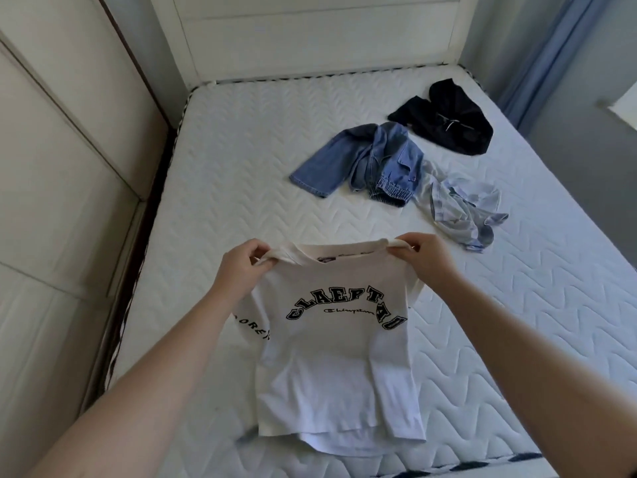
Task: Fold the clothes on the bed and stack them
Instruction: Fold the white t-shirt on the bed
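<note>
Quilted white mattress [241,160] fills the bed, bare except for four garments. Nearest, a white T-shirt [337,367] with black arched lettering hangs front-up between both hands — left hand [241,267] and right hand [425,258] each pinch a shoulder beside the collar, the hem trailing on the mattress close to the near edge. Farther out lie a crumpled denim jacket [375,163], a pale blue striped shirt [462,212] just beside it, and a black garment [448,122] towards the headboard [310,36]. Wide open mattress lies left of the clothes — a cream wardrobe [51,167] flanks that side.
</note>
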A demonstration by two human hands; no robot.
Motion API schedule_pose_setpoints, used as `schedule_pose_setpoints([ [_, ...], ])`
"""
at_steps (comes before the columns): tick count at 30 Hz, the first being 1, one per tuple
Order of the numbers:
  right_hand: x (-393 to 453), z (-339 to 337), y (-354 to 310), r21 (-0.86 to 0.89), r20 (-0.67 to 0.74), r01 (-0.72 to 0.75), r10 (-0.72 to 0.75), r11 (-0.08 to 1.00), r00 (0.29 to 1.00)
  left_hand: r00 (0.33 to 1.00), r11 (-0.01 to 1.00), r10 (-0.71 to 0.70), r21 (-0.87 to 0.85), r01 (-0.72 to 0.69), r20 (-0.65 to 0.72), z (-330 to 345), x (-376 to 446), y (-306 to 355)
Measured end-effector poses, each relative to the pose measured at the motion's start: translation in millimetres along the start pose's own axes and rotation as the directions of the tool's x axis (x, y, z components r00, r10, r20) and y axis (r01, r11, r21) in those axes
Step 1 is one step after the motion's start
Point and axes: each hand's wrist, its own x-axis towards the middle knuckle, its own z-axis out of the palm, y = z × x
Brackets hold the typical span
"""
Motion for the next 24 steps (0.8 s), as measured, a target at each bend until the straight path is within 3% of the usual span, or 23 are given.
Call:
schedule_pose_setpoints([
  [5, 38.0, 21.5, 31.3, -0.071, 0.070, -0.059, 0.064, 0.996, 0.995, 0.988, 0.985, -0.155, 0.083, 0.153, 0.016, 34.2, 22.8, -32.2],
  [13, 143.8, 45.7, 36.3, -0.134, 0.098, -0.003, 0.016, 0.991, 0.995, 0.990, 0.959, -0.130, 0.248, 0.137, -0.044, 56.4, 114.1, -38.3],
  [18, 217.3, 69.8, 40.4, -0.153, 0.144, 0.039, -0.016, 0.988, 0.989, 0.977, 0.953, -0.185, 0.224, 0.206, -0.108, 70.2, 182.3, -48.6],
  [20, 228.0, 81.5, 56.3, -0.152, 0.168, -0.013, 0.039, 0.988, 0.985, 0.968, 0.953, -0.230, 0.179, 0.244, -0.096, 81.9, 191.8, -55.1],
  [24, 210.9, 105.9, 96.6, -0.185, 0.248, -0.056, 0.101, 0.981, 0.963, 0.974, 0.942, -0.227, 0.258, 0.215, 0.017, 119.2, 164.1, -75.3],
])
